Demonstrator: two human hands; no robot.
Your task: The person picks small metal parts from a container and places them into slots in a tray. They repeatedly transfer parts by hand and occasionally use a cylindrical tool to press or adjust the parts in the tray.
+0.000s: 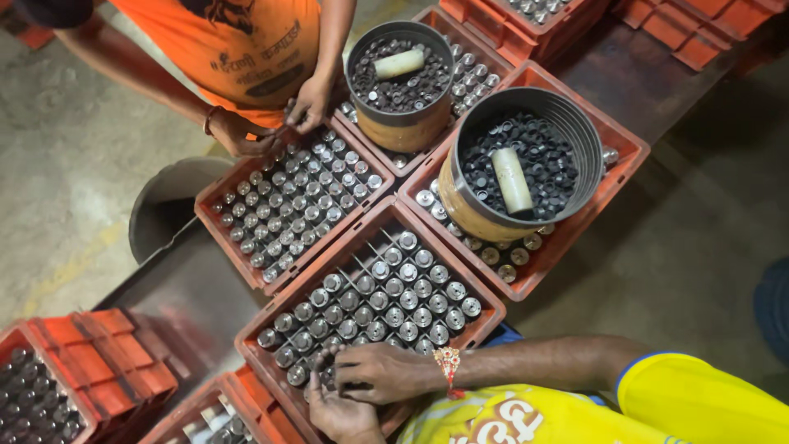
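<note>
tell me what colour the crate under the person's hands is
Reddish-orange plastic crate, gridded and filled with silvery metal cylinders; the head view shows it.

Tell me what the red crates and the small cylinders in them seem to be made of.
The red crates look like moulded plastic: matte, with thin divider walls. The small cylinders seem to be bare metal: silvery tops that catch the light.

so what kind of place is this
Probably a small workshop or factory floor: red plastic crates packed with small metal cylinders, tins of dark caps, and two people sorting by hand on bare concrete.
</note>
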